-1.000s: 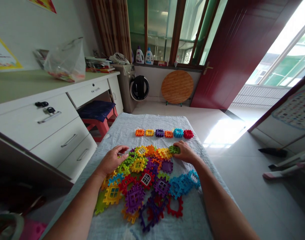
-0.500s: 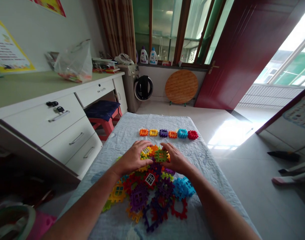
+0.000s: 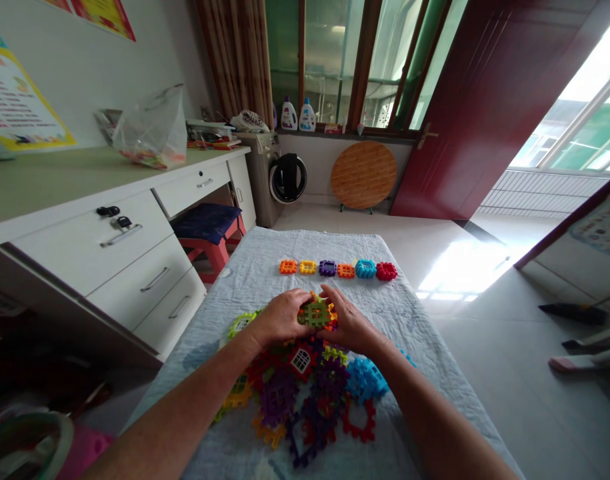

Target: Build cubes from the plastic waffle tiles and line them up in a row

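Note:
A green toy building block (image 3: 315,313) with a lattice window and notched edges is between my two hands above the pile. My left hand (image 3: 281,317) is closed on its left side, fingers over the top edge and thumb below. My right hand (image 3: 349,321) grips the right side. Orange pieces show behind the block, and I cannot tell if they are joined to it. Below the hands spreads a loose heap of interlocking blocks: a red one with a white window (image 3: 301,361), purple ones (image 3: 279,398) and blue ones (image 3: 365,378).
Beyond my hands, a row of several small blocks (image 3: 327,268) lies across the cloth-covered table (image 3: 265,250). A desk with drawers (image 3: 105,227) and a pink stool with a blue cushion (image 3: 209,223) stand at the left. A red door (image 3: 465,107) is at the right.
My left hand has moved right onto the green block, which has shifted slightly left and tilted. The yellow piece with a white window near my left fingers is now hidden.

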`<state>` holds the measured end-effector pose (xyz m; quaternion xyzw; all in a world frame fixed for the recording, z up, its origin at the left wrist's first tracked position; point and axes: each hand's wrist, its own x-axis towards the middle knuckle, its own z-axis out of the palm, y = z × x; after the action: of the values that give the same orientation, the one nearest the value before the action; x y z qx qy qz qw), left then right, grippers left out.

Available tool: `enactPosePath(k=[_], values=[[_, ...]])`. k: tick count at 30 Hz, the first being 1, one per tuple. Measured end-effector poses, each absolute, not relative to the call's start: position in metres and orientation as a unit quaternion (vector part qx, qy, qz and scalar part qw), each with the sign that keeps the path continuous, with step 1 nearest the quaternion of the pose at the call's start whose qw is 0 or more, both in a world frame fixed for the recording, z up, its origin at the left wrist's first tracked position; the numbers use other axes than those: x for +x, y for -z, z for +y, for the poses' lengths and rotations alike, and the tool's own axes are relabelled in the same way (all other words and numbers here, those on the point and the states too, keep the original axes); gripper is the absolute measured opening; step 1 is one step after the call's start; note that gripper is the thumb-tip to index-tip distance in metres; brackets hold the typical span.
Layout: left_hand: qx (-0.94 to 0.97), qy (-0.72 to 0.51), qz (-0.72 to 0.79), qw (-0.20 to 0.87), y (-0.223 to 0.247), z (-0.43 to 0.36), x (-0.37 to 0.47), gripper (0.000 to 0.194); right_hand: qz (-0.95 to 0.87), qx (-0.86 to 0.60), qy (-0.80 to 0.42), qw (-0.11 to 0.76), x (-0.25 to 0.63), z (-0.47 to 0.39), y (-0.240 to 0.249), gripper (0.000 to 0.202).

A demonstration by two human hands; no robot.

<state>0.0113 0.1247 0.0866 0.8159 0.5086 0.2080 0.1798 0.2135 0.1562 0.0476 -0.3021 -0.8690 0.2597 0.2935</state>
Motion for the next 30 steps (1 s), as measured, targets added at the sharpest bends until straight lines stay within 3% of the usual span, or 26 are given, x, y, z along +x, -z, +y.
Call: enactPosePath(k=[7,15,22,30], values=[[0.793,-0.257,0.518,0.190,-0.085,0.123,0.007,0.051,-0.880,-0.351,-0.225,0.228,0.213,0.157,-0.054,0.053],[0.804,-0.248,0.516,0.164,-0.087,0.127,0.009,0.046,-0.877,-0.335,-0.225,0.261,0.214,0.160,-0.047,0.054],[0.739,-0.238,0.622,0.105,-0.082,0.178,-0.065,0.048,-0.819,-0.409,-0.196,0.351,0.248,0.191,-0.042,0.044],[0.734,-0.146,0.656,0.098,-0.050,0.240,-0.112,0.050,-0.776,-0.518,-0.172,0.316,0.296,0.225,-0.018,0.037]])
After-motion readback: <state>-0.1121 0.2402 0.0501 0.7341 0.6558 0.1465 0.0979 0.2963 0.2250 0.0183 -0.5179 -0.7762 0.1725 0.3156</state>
